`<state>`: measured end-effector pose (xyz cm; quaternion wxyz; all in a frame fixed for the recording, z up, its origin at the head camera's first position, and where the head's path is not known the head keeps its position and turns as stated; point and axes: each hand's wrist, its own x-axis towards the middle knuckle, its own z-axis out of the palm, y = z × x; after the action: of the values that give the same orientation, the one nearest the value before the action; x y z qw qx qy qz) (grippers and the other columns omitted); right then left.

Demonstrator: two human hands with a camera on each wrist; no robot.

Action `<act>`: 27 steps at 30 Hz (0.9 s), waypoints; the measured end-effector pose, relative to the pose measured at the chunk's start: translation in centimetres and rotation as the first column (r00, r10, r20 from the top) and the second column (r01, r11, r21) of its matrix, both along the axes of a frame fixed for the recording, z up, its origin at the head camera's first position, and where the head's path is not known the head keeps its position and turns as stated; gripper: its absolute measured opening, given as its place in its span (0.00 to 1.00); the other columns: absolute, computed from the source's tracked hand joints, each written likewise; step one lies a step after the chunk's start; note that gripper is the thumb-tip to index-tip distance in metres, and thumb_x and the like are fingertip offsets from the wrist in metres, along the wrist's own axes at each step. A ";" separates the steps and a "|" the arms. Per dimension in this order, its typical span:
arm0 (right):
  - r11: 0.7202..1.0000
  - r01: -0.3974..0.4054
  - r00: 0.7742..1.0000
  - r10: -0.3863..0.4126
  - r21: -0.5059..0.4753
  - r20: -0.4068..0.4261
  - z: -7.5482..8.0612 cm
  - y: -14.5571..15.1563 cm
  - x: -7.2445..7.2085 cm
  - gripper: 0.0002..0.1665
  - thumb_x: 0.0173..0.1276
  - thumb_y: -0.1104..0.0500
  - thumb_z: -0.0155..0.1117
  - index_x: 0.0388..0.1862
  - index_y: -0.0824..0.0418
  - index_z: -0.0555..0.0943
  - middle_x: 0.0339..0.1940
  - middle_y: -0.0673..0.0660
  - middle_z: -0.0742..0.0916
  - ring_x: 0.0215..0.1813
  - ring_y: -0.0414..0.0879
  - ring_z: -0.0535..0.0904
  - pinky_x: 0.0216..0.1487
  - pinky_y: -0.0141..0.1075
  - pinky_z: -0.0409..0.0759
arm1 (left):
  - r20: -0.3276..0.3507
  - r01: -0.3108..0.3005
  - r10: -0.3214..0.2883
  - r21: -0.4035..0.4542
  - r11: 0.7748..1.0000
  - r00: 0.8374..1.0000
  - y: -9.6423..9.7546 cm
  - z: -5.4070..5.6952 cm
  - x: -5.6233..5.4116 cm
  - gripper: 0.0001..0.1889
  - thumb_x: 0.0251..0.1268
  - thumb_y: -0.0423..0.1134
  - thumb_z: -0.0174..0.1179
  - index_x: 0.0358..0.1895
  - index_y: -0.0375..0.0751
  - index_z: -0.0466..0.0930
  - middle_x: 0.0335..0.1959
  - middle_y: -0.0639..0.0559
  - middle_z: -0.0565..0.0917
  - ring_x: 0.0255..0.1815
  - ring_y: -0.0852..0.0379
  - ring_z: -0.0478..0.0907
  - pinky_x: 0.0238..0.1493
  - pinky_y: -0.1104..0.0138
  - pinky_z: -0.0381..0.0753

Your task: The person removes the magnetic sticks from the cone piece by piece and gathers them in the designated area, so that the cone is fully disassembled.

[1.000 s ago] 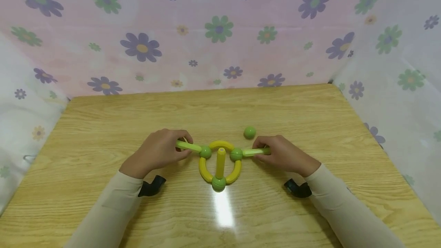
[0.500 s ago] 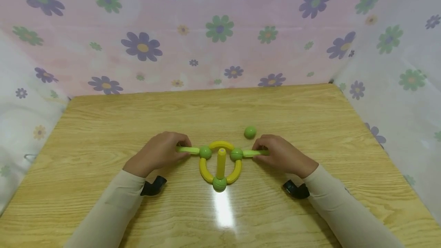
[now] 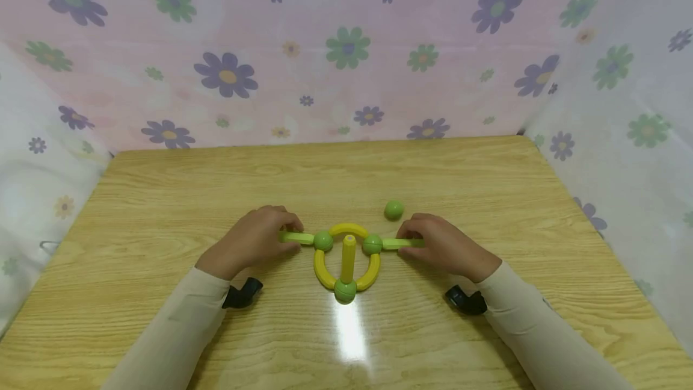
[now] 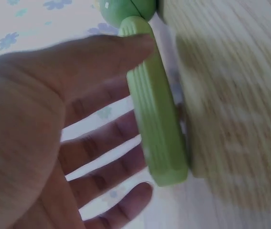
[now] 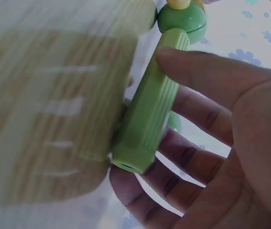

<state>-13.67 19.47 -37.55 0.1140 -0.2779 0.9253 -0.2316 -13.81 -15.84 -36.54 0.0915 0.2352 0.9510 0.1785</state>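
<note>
A ring of curved yellow rods joined by three green balls lies on the table. From the front ball a straight yellow rod rises. My left hand pinches a light green rod that sticks out from the ring's left ball; the left wrist view shows the thumb on this ribbed rod. On the other side, my right hand pinches a matching green rod joined to the right ball. Its thumb lies along the rod in the right wrist view.
A loose green ball lies behind the ring, near my right hand. Black wrist-worn pieces hang by both cuffs. Flowered cloth stands behind the wooden table and at its sides.
The left green rod has swung from a slant to nearly level with the ring's side. The right rod has shifted slightly. Both hands keep their pinch; the ring stays in place.
</note>
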 end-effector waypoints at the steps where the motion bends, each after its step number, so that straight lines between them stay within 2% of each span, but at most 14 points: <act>1: 1.000 -0.005 1.000 0.005 0.001 -0.017 0.1 0.0 0.1 0.09 0.65 0.56 0.73 0.43 0.53 0.86 0.38 0.46 0.84 0.40 0.40 0.77 0.43 0.37 0.78 | -0.023 0.009 -0.009 0.003 1.000 1.000 0.0 0.1 0.1 0.15 0.59 0.47 0.73 0.47 0.49 0.87 0.42 0.56 0.85 0.43 0.56 0.81 0.49 0.56 0.81; 5: 0.999 -0.001 0.995 -0.002 -0.034 -0.104 0.6 -0.5 0.5 0.14 0.66 0.55 0.72 0.49 0.56 0.85 0.44 0.51 0.85 0.47 0.45 0.79 0.47 0.42 0.80 | -0.091 0.049 -0.045 0.041 0.998 0.995 0.5 0.8 0.7 0.18 0.59 0.51 0.73 0.50 0.50 0.86 0.43 0.55 0.84 0.44 0.56 0.80 0.47 0.58 0.80; 9: 0.989 -0.024 0.989 0.002 -0.145 -0.145 1.3 -1.8 1.6 0.21 0.67 0.57 0.71 0.59 0.57 0.81 0.51 0.55 0.83 0.52 0.49 0.80 0.47 0.43 0.83 | -0.050 0.098 -0.093 0.105 0.990 0.994 1.4 1.4 1.3 0.17 0.60 0.51 0.72 0.50 0.51 0.85 0.40 0.58 0.82 0.35 0.62 0.77 0.37 0.69 0.78; 11: 0.975 -0.069 0.986 0.035 -0.212 -0.160 1.5 -2.5 2.3 0.25 0.67 0.58 0.71 0.62 0.58 0.79 0.54 0.56 0.83 0.53 0.50 0.80 0.45 0.42 0.84 | -0.016 0.126 -0.126 0.128 0.984 0.992 2.0 1.4 1.6 0.17 0.60 0.52 0.71 0.50 0.52 0.85 0.39 0.59 0.81 0.31 0.63 0.75 0.34 0.71 0.76; 17: 0.923 -0.200 0.968 0.134 -0.328 -0.212 2.1 -4.7 4.0 0.32 0.66 0.59 0.72 0.68 0.58 0.73 0.53 0.55 0.82 0.51 0.47 0.80 0.47 0.40 0.84 | 0.040 0.209 -0.218 0.167 0.964 0.975 3.4 0.7 2.3 0.20 0.57 0.56 0.73 0.49 0.50 0.86 0.38 0.60 0.82 0.33 0.63 0.75 0.36 0.71 0.76; 21: 0.914 -0.228 0.965 0.165 -0.336 -0.205 2.1 -5.7 4.5 0.37 0.67 0.59 0.71 0.72 0.57 0.69 0.55 0.53 0.82 0.50 0.46 0.80 0.50 0.40 0.82 | 0.083 0.234 -0.257 0.216 0.948 0.963 3.9 0.1 2.5 0.21 0.54 0.55 0.75 0.47 0.48 0.87 0.40 0.59 0.83 0.34 0.62 0.77 0.37 0.72 0.77; 27: 0.907 -0.244 0.961 0.179 -0.344 -0.210 1.8 -6.4 4.5 0.34 0.68 0.61 0.70 0.71 0.57 0.71 0.50 0.50 0.82 0.47 0.45 0.80 0.41 0.35 0.82 | 0.084 0.267 -0.292 0.230 0.936 0.953 4.4 -0.5 2.6 0.21 0.52 0.56 0.75 0.46 0.49 0.87 0.42 0.61 0.85 0.37 0.66 0.77 0.40 0.72 0.78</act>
<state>-9.14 13.06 -35.71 0.0036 -0.4125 0.8363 -0.3611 -11.18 -11.46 -37.04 0.1453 0.3659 0.8758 0.2793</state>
